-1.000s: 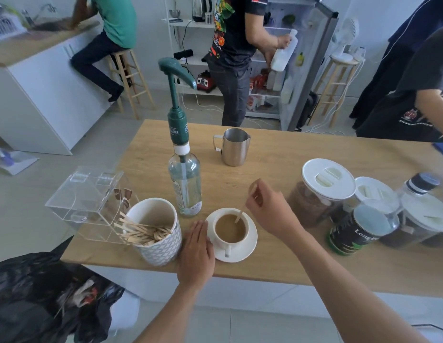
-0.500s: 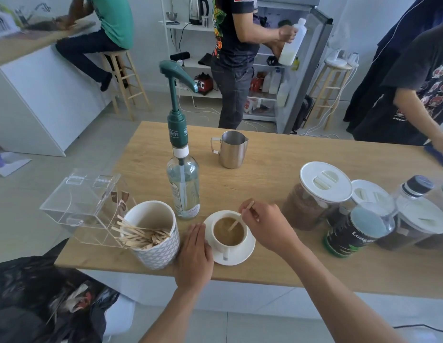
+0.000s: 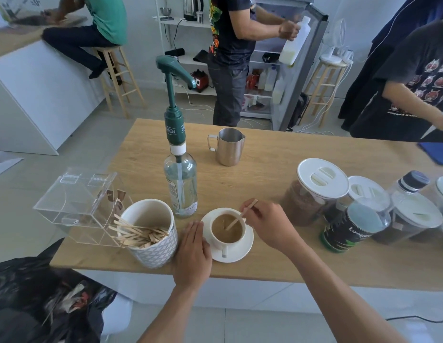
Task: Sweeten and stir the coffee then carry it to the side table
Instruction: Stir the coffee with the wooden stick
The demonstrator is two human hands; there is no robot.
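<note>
Wooden stirrer (image 3: 236, 220) from right hand (image 3: 269, 226) into coffee (image 3: 229, 235)

White coffee cup (image 3: 224, 245), wooden stir stick (image 3: 236, 219) in it, on white saucer (image 3: 245, 249) at near edge of wooden worktop (image 3: 265, 154); patterned stirrer pot (image 3: 153, 251) left, clear pump bottle (image 3: 182, 189) behind, steel jug (image 3: 229, 149) beyond, lidded jars (image 3: 314, 191) right.

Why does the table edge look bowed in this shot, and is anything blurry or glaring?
Head view: the wide-angle lens bows the table edge. The light is soft and even, with only faint shadow under the saucer. The cup and the right hand pinching the stirrer are sharp. The black bag at lower left is smeared, and pale reflections wash the clear box.
</note>
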